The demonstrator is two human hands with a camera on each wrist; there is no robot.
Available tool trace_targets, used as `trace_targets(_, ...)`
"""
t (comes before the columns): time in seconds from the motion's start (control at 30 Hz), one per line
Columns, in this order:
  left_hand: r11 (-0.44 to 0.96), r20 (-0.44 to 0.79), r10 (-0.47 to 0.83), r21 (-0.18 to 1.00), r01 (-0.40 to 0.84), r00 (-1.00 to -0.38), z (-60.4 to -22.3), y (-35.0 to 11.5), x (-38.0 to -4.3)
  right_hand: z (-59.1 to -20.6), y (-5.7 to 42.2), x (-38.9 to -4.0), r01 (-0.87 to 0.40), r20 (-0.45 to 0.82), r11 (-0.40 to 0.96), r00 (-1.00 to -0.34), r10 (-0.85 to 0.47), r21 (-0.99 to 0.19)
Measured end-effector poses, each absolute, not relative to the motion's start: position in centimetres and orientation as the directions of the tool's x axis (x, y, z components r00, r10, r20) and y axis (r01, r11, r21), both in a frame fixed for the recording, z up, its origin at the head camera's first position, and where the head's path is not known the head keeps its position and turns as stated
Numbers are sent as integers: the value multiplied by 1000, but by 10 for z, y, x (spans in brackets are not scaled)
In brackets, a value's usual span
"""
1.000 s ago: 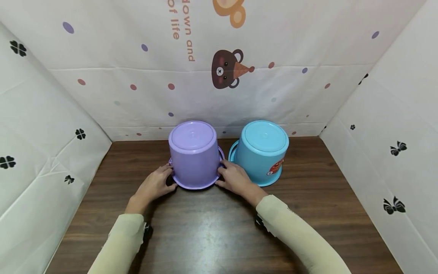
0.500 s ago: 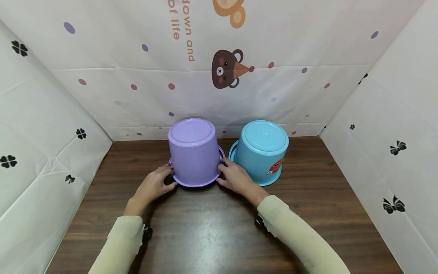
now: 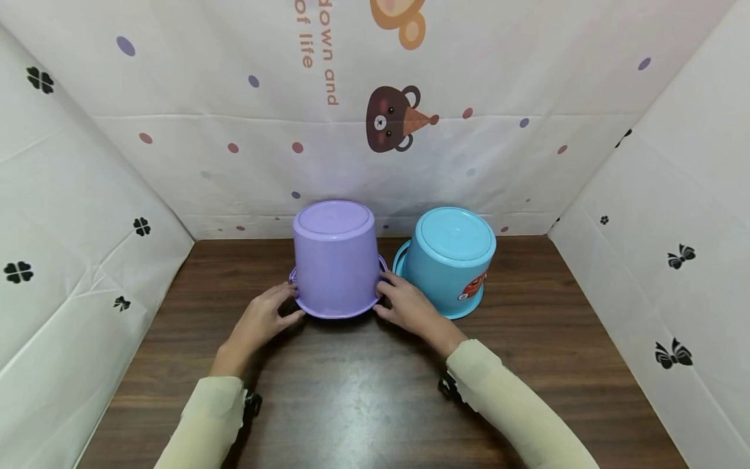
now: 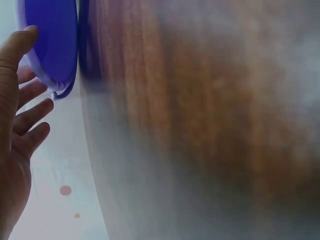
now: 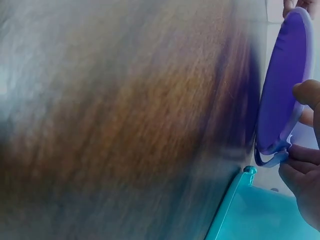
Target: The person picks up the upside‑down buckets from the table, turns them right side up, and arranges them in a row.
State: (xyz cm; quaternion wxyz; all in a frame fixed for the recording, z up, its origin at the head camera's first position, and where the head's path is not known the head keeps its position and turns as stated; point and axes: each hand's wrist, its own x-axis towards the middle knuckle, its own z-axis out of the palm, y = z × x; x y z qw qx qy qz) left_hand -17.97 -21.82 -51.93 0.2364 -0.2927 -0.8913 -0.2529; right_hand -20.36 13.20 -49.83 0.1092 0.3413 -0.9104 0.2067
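Observation:
A purple bucket [image 3: 336, 270] stands upside down near the back of the table, its closed base facing up. My left hand [image 3: 260, 318] grips its rim from the left, and my right hand [image 3: 410, 309] grips the rim from the right. Both wrist views look into the dark purple mouth, so the near side of the rim is raised off the table; in the left wrist view the thumb [image 4: 31, 36] lies over the rim edge. The bucket's handle [image 5: 267, 159] hangs at the rim beside my right fingers.
An upturned turquoise bucket [image 3: 451, 260] with a red sticker [image 3: 472, 286] stands just right of my right hand. White patterned sheeting [image 3: 498, 163] walls off the back and both sides of the brown wooden table [image 3: 351, 404].
The purple bucket has risen a little and tipped, its base shifting up and back in the head view. Both hands keep their hold on the rim. The turquoise bucket stays put.

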Motion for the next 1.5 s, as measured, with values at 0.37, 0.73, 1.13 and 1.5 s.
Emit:
trace_targets(0.37,718,562,376,326,615,-737,-514,-218,-170,-496,136,-201,-639,333,693,-768,-548,-333)
trace_targets(0.73,713,603,360,315,627,-712,-509,-216,-163,-488,139,-196,-649,349,655,-761,-547,-388)
trace_targets(1.13,682,575,309,422,597,-758,-506,-211,-159,-492,144,-192,-618,331,610,-784,-525,-496)
trace_targets(1.5,603,671,218,478,639,-708,-510,-208,-161,-494,147,-187,-650,375,554,-756,-536,-520)
